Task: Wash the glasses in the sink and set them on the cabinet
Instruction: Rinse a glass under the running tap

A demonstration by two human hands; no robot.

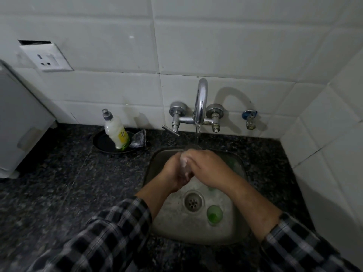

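Left hand [173, 170], right hand [208, 163] round glass [184, 162], mid-sink [155, 224]

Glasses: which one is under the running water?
The clear glass, gripped by the left hand and right hand beneath the tap. The green glass sits beside the drain, outside the stream.

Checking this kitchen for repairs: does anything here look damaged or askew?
Yes. The white wall socket plate at upper left sits crooked, with a dark gap open above it. The white dish-soap bottle also leans tilted in its black round dish.
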